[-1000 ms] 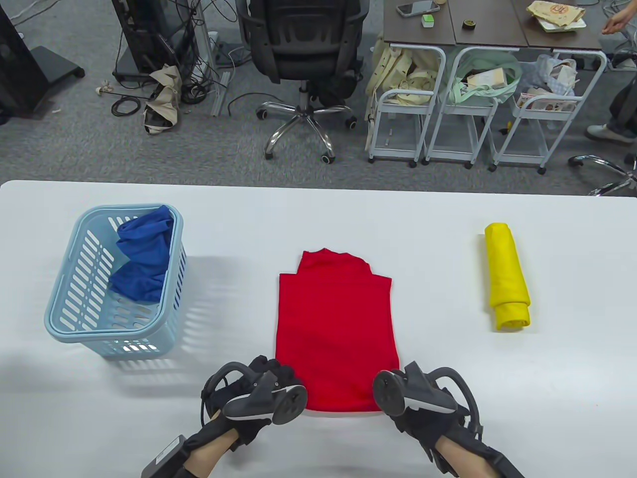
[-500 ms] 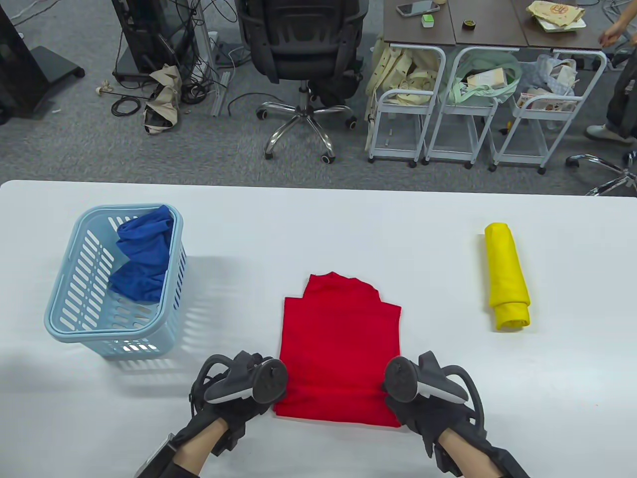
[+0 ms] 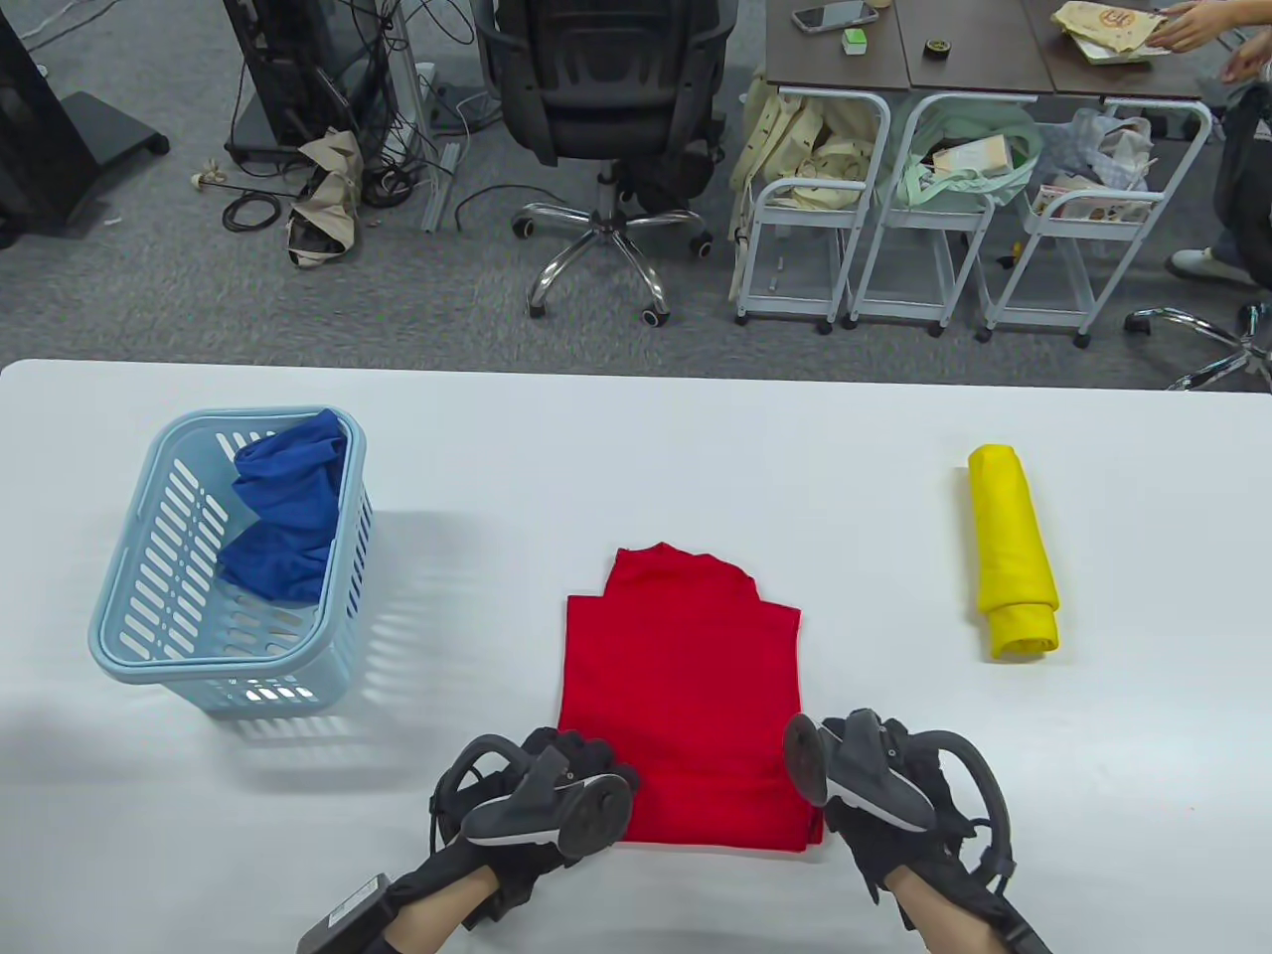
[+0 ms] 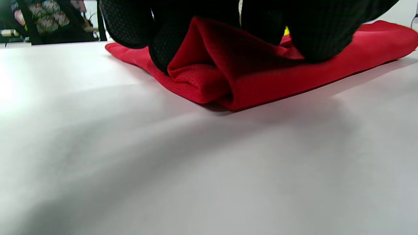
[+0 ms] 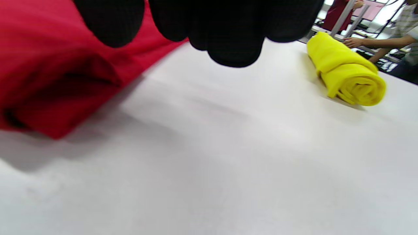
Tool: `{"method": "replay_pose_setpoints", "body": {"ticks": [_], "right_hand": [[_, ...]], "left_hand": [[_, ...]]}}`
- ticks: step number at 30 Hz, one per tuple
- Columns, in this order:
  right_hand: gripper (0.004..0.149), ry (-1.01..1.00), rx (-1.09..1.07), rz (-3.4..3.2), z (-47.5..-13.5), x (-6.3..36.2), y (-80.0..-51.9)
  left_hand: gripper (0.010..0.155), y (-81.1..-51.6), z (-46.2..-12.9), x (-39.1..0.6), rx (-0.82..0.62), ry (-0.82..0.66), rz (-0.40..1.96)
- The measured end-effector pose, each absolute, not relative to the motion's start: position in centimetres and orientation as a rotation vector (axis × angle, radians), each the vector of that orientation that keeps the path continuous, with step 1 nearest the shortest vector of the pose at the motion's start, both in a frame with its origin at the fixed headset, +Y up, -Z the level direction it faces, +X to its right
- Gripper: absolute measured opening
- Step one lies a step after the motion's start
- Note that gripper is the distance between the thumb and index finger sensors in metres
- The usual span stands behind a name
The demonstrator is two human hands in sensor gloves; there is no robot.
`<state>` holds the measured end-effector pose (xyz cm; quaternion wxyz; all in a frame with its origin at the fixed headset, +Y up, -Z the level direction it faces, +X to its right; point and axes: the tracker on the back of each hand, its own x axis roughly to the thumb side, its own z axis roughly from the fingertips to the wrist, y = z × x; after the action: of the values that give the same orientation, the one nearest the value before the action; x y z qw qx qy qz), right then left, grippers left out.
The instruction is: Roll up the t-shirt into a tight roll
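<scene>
I note the red t-shirt [image 3: 681, 696] lies folded flat on the surface [image 3: 894, 795] between my hands, its near hem now turned over into a first short fold since a second ago. My left hand [image 3: 537, 795] pinches that fold; my right hand [image 3: 879, 785] curls over its corner. Rolling has only begun.

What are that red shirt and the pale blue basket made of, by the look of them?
The folded red t-shirt looks like a sporty knit, likely synthetic: the left wrist view shows a fine mesh of tiny holes and a slight sheen. The pale blue slotted basket looks like moulded plastic, smooth and rigid, with even slots in its walls.
</scene>
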<state>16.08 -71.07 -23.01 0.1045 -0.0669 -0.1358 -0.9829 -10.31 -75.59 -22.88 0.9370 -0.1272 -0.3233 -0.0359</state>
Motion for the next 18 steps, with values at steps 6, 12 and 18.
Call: {"method": "replay_pose_setpoints", "body": {"ticks": [6,12,18], "right_hand": [[0.065,-0.751,-0.700,-2.800,-22.5,13.3,-74.6],[0.075,-0.761,-0.691,-2.810,-22.7,13.2,-75.1],[0.079,-0.709,-0.665,-2.731,-22.2,12.7,-75.2]], "left_hand": [[0.067,-75.8,-22.9,-10.6,-0.300,-0.677,-0.095],[0.072,-76.0,-22.3,-10.2,-0.266,-0.664,-0.212],[0.061,-75.9,-22.7,-10.2,-0.240,-0.636,-0.207]]}}
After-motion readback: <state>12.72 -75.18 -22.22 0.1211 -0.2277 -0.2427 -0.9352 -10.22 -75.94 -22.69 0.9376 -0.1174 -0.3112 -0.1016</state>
